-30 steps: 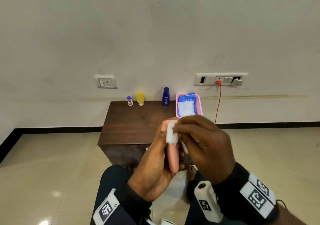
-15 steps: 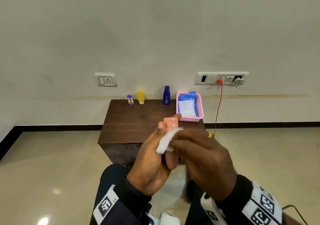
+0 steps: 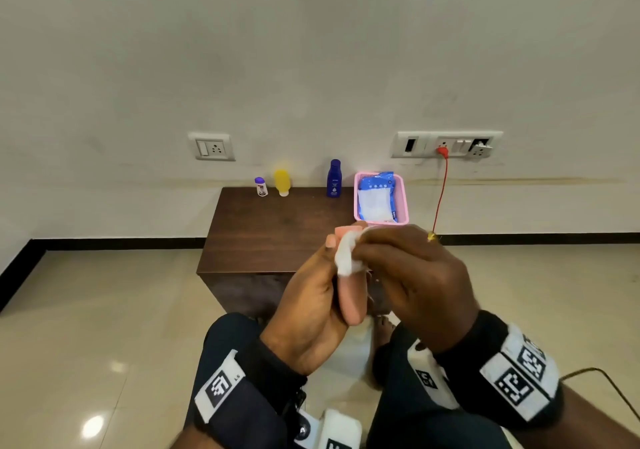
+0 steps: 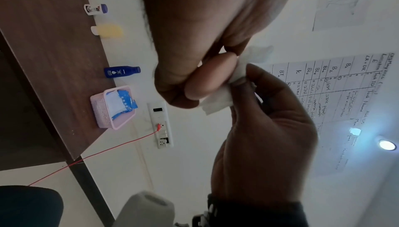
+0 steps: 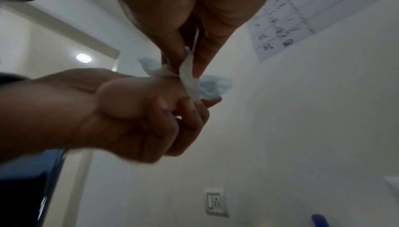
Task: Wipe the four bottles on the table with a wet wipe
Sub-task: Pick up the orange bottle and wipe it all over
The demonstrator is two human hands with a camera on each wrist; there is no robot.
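My left hand (image 3: 311, 296) grips a pink bottle (image 3: 351, 296) upright in front of me, above my lap. My right hand (image 3: 412, 275) pinches a white wet wipe (image 3: 348, 256) and presses it against the bottle's upper part near the cap. The left wrist view shows the pink bottle (image 4: 207, 80) end-on with the wipe (image 4: 218, 102) folded over it. Three more bottles stand along the table's far edge: a small white one with a purple cap (image 3: 260, 186), a yellow one (image 3: 281, 182) and a dark blue one (image 3: 334, 178).
The dark wooden table (image 3: 277, 234) stands against the wall. A pink basket (image 3: 360, 206) holding a blue wipes pack (image 3: 377, 199) sits at its far right corner. A red cable (image 3: 440, 192) hangs from the wall socket beside it. My knees are below the hands.
The right hand slid the wipe down the bottle half a second ago, exposing the cap, and has now brought it back up to the bottle's top. The left hand keeps its grip.
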